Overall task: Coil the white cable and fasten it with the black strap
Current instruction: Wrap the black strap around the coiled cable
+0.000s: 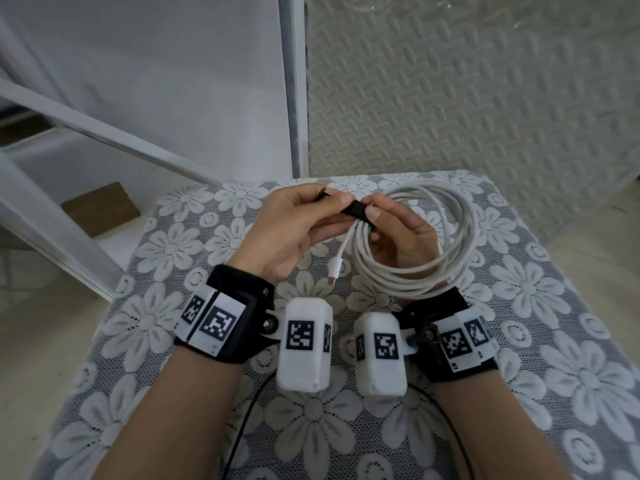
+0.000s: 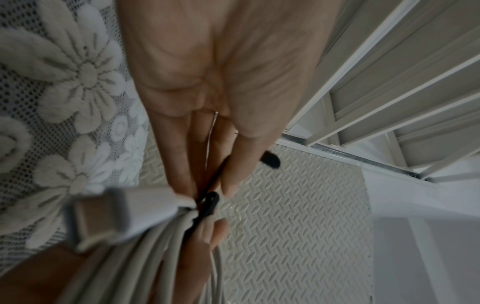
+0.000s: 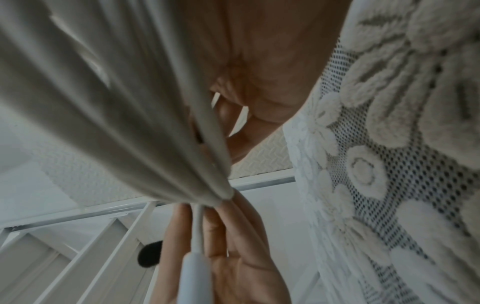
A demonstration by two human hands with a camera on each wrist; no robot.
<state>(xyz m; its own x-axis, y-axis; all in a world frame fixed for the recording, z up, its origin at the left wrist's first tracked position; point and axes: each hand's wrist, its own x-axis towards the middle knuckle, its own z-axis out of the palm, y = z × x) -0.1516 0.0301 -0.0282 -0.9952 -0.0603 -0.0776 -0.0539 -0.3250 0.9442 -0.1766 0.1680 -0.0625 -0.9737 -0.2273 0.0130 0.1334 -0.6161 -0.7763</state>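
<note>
The white cable (image 1: 446,244) is wound into a loose coil and held above the table. My right hand (image 1: 372,206) grips the coil at its left side, thumb pressing the black strap (image 1: 356,211) onto the bundled strands. My left hand (image 1: 330,200) pinches the strap's free end just left of that spot. One connector (image 1: 334,271) hangs down between the hands. In the left wrist view my fingertips (image 2: 228,185) pinch the strap (image 2: 207,203) beside the connector (image 2: 103,218), and its tip (image 2: 270,159) sticks out. In the right wrist view the cable strands (image 3: 116,102) fill the frame.
The table (image 1: 173,258) has a lace cloth with white flowers. A white metal frame (image 1: 104,133) slants at the left, with a brown board (image 1: 100,209) on the floor below. A textured panel (image 1: 450,98) stands behind. Black leads (image 1: 249,410) run from the wrist cameras.
</note>
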